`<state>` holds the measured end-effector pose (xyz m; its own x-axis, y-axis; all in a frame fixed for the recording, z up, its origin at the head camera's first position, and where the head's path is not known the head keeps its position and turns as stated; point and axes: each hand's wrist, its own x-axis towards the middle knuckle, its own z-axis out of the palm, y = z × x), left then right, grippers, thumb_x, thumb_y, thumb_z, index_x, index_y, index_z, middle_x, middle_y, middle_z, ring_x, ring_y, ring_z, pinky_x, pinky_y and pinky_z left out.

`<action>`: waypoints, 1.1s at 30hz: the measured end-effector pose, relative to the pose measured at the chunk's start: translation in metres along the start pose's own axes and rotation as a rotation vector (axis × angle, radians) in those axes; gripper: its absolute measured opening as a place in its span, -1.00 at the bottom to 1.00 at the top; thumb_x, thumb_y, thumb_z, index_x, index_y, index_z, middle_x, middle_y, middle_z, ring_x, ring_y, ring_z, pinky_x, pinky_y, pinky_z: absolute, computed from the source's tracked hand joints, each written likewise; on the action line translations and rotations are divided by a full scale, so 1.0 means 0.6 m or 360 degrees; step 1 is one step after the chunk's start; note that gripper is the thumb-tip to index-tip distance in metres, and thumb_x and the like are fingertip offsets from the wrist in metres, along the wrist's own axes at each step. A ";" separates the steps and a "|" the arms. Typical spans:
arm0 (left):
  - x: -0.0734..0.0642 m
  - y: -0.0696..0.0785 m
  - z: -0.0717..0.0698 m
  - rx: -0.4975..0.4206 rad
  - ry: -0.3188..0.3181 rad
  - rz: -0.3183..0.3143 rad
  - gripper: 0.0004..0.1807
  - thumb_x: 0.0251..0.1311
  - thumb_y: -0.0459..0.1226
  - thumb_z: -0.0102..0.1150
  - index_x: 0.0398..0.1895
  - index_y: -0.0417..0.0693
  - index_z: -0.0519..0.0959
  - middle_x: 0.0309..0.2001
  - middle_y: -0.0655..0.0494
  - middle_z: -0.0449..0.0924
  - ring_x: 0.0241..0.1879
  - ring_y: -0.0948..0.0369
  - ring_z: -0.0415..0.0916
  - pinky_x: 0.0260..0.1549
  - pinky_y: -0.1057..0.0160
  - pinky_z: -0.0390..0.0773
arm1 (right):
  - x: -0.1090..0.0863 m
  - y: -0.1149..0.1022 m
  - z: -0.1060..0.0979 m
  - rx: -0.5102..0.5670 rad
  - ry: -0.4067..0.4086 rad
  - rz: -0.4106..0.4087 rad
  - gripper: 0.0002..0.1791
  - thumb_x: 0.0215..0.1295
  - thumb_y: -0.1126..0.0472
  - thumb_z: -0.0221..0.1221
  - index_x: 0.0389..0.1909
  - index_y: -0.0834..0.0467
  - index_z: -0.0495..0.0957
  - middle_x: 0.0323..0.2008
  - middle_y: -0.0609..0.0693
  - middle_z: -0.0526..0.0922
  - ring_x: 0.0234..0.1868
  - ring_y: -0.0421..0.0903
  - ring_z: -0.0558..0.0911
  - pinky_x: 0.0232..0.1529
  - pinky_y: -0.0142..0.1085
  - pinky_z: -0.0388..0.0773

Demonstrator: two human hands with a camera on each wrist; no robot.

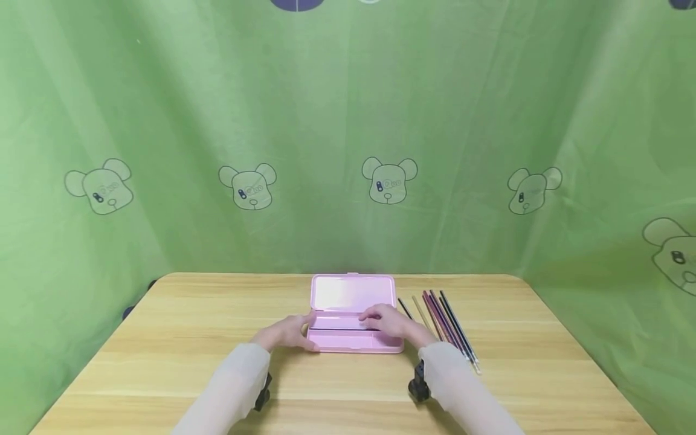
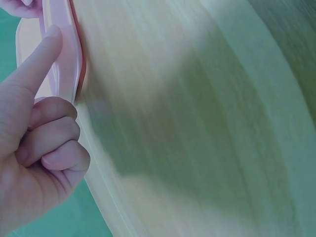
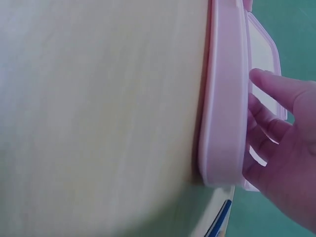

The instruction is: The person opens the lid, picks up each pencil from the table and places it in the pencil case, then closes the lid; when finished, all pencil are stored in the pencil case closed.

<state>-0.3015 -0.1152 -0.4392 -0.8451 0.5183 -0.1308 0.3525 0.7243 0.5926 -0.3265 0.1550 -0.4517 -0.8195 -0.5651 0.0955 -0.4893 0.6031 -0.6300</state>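
Note:
A pink pencil case [image 1: 344, 348] stands on the table, its lid [image 1: 353, 292] raised at the back. My left hand [image 1: 285, 332] holds its left end; in the left wrist view the thumb lies along the pink wall and the other fingers [image 2: 52, 131] are curled. My right hand [image 1: 387, 320] is over the right half of the case. In the right wrist view its thumb and bent fingers [image 3: 269, 121] reach in past the rim, spaced apart, tips partly hidden by the wall. A thin dark pencil-like line [image 1: 337, 329] runs lengthwise inside the case.
Several pencils [image 1: 447, 323] lie slanted on the wooden table [image 1: 206, 338], right of the case and close to my right forearm. A green curtain [image 1: 321, 229] with bear-head prints hangs behind the table's far edge.

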 end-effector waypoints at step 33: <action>0.000 -0.003 0.001 -0.0012 0.0002 -0.0017 -0.02 -0.10 -0.15 0.37 0.34 -0.33 0.05 0.32 -0.27 0.09 0.29 -0.13 0.11 0.28 -0.02 0.12 | -0.202 0.133 -0.167 -0.0047 0.0055 0.0467 -0.38 0.28 0.17 0.06 0.18 0.52 0.15 -0.19 0.39 0.48 -0.21 0.18 0.51 -0.20 -0.02 0.54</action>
<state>-0.3018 -0.1165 -0.4406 -0.8492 0.5103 -0.1362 0.3406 0.7262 0.5972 -0.2964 0.3281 -0.4364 -0.9366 -0.3450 -0.0610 -0.2380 0.7543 -0.6118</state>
